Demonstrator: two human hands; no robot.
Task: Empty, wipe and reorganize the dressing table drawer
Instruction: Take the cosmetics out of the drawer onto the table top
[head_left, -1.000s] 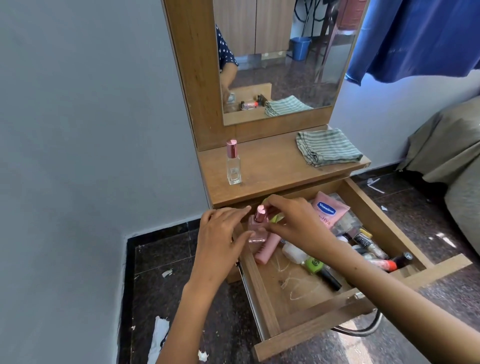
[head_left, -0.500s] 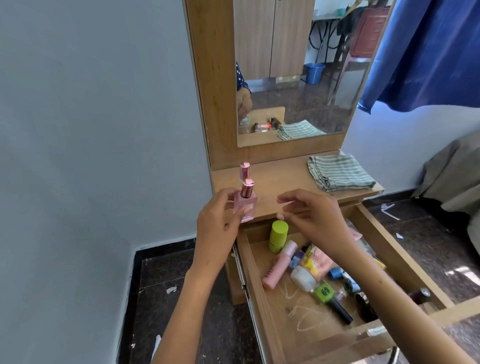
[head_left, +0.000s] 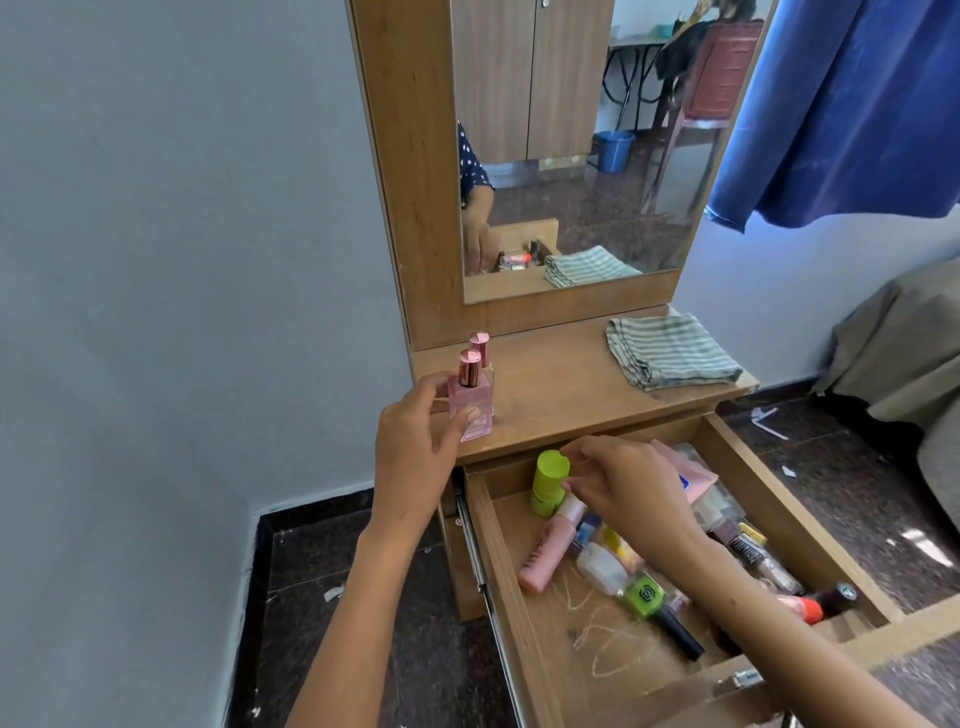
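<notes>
The wooden drawer (head_left: 501, 561) stands pulled out below the dressing table top (head_left: 561, 389). My left hand (head_left: 415, 447) grips a pink perfume bottle (head_left: 471, 402) that rests on the top's left front corner, in front of a clear bottle with a pink cap (head_left: 480, 347). My right hand (head_left: 618, 480) reaches into the drawer's back, fingers spread and touching a lime green bottle (head_left: 548, 483). A pink tube (head_left: 550, 551), a white jar (head_left: 602, 569), a green-capped bottle (head_left: 647, 597) and several other cosmetics lie in the drawer.
A folded striped cloth (head_left: 670, 351) lies on the right of the table top, under the mirror (head_left: 571, 156). A grey wall is at the left, a blue curtain (head_left: 852, 104) at the upper right, and a grey covered object (head_left: 904, 353) at the right. Paper scraps dot the dark floor.
My left hand carried the pink perfume bottle out of the drawer and up onto the table top beside the clear bottle. My right hand let go of it and dropped to the green bottle.
</notes>
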